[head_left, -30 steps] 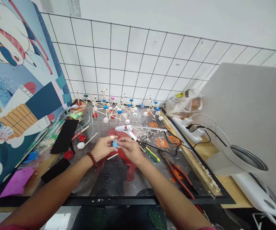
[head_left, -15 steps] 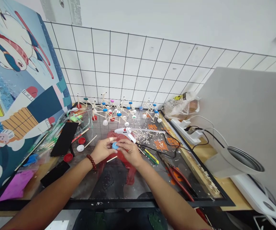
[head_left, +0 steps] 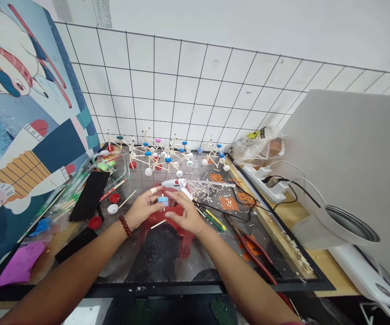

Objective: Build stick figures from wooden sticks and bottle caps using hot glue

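Observation:
A blue bottle cap [head_left: 162,201] is held in the fingers of my left hand [head_left: 144,208], over the middle of the table. Short pale stick ends show above and below it. Close on the cap's right side is my right hand [head_left: 187,214], its thumb and fingers spread apart; whether a fingertip touches the cap I cannot tell. Behind the hands lies a white glue gun [head_left: 174,183]. A loose wooden stick [head_left: 158,224] rests just below the hands.
Several stick-and-cap figures [head_left: 167,160] stand along the back. Red-handled pliers [head_left: 254,253] and a yellow-green utility knife [head_left: 215,220] lie to the right, near black cable and a power strip [head_left: 265,184]. Left are red caps [head_left: 95,222], a white cap [head_left: 112,209] and black strips [head_left: 89,194].
My right fingers have come off the blue cap and spread apart. The cap has been turned so its side and the stick ends show, still in my left hand.

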### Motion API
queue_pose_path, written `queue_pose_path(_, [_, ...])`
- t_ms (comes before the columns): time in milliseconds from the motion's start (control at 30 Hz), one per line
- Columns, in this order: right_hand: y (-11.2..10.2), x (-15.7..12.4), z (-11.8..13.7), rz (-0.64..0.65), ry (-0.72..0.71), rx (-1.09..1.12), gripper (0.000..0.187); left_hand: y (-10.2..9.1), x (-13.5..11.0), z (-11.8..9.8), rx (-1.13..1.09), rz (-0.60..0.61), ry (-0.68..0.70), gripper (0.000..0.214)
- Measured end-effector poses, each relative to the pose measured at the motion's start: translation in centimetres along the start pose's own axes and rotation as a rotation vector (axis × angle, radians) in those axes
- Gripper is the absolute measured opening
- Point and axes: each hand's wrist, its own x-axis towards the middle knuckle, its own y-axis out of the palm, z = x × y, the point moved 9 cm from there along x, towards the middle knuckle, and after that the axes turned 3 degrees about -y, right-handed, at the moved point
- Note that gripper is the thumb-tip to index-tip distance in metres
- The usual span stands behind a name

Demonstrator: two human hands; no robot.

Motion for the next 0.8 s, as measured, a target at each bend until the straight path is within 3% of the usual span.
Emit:
queue_pose_path(67, [0.0,-0.1,0.0,-0.005,-0.018,-0.023,0.056,0.1,0.0,-0.1,0.05,-0.008,0.019,0.078])
queue_pose_path(200, [-0.1,-0.3,-0.5,-0.049,-0.048,-0.082,0.025,0.0,-0.1,-0.5,0.191,-0.056,0.089,0.081])
queue_pose_path(267, [-0.1,-0.4,-0.5,-0.048,-0.078,-0.122,0.019,0.1,-0.2,-0.5,0.257,-0.066,0.112,0.08])
queue_pose_path(600, [0.7,-1.2,-0.5,-0.036,-0.144,-0.231,0.025,-0.2,0.0,-0.2,0.28,-0.057,0.086,0.075])
queue_pose_path(800, [0.9,-1.1,-0.8,-0.06,-0.111,-0.213,0.023,-0.3,-0.1,0.0,0.218,-0.082,0.042,0.057])
